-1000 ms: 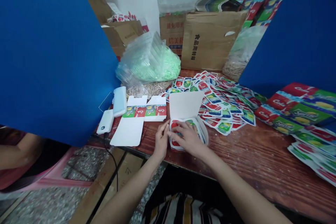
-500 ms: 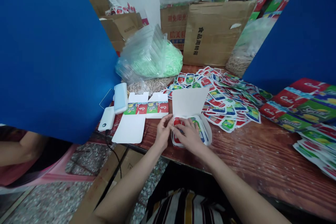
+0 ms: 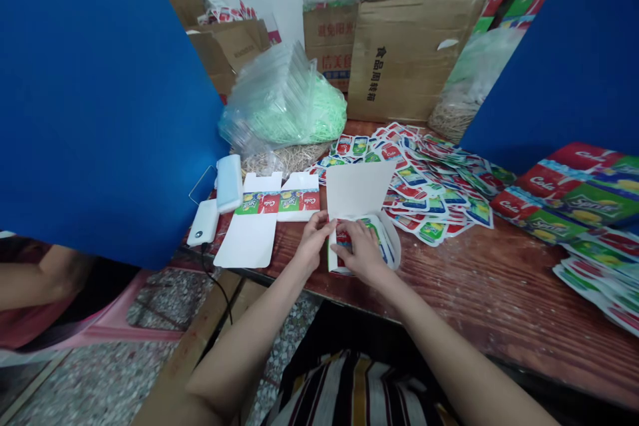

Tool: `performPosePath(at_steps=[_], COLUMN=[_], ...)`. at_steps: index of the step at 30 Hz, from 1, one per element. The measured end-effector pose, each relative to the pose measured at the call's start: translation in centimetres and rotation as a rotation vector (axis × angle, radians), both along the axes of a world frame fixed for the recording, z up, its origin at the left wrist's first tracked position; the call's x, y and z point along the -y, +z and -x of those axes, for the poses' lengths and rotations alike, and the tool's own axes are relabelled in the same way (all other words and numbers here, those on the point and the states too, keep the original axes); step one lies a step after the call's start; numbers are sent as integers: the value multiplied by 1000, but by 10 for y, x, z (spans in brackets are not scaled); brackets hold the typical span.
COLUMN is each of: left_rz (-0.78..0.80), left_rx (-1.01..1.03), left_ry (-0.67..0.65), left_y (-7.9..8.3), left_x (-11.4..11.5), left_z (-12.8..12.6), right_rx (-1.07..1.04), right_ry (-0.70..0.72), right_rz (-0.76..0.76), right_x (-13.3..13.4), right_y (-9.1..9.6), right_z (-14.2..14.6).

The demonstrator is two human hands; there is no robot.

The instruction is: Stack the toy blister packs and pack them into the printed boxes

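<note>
A small white carton [image 3: 360, 213] with its lid flap standing up lies near the front edge of the wooden table [image 3: 499, 293]. Printed red, green and blue packets fill it. My left hand [image 3: 313, 239] pinches the carton's left side flap with closed fingers. My right hand [image 3: 360, 251] rests on the packets inside, fingers curled and pressing them down. An unfolded flat carton blank [image 3: 264, 216] with a printed strip lies just left of my hands.
Several loose printed packets [image 3: 429, 176] spread behind the carton. Stacks of printed cartons [image 3: 574, 193] sit at right. A white power bank [image 3: 202, 226] and a pale blue case [image 3: 228, 183] lie at left. Bags of green and tan sticks [image 3: 289, 113], cardboard boxes [image 3: 399, 56]. Another person's arm [image 3: 34, 283] at far left.
My left hand has shifted from beside the carton onto its left flap and is folding it up. My right hand stays on the packets. The view has drifted slightly.
</note>
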State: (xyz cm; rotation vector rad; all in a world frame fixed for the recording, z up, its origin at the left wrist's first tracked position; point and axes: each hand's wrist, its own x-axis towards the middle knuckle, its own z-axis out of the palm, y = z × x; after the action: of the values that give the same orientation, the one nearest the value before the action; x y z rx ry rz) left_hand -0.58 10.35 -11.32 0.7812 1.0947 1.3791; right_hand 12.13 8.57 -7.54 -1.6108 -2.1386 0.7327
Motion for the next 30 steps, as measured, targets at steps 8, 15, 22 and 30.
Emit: performPosePath(at_steps=[8,15,22,30], left_rz=[-103,-37,-24,-60], left_rx=[-149,-298,-195,-247], left_ry=[88,131,263,368], left_y=[-2,-3,-10,-19], left_x=[3,4,24,42], left_z=[-11,-11,-26,-37], right_rx=[47,-58,-557,-781], right_ry=[51,-111,-169,-187], right_rz=[-286,-758,-24,283], right_x=[12,37,17,-18], right_y=[-7,7,9,-3], right_z=[1,-52,-17,2])
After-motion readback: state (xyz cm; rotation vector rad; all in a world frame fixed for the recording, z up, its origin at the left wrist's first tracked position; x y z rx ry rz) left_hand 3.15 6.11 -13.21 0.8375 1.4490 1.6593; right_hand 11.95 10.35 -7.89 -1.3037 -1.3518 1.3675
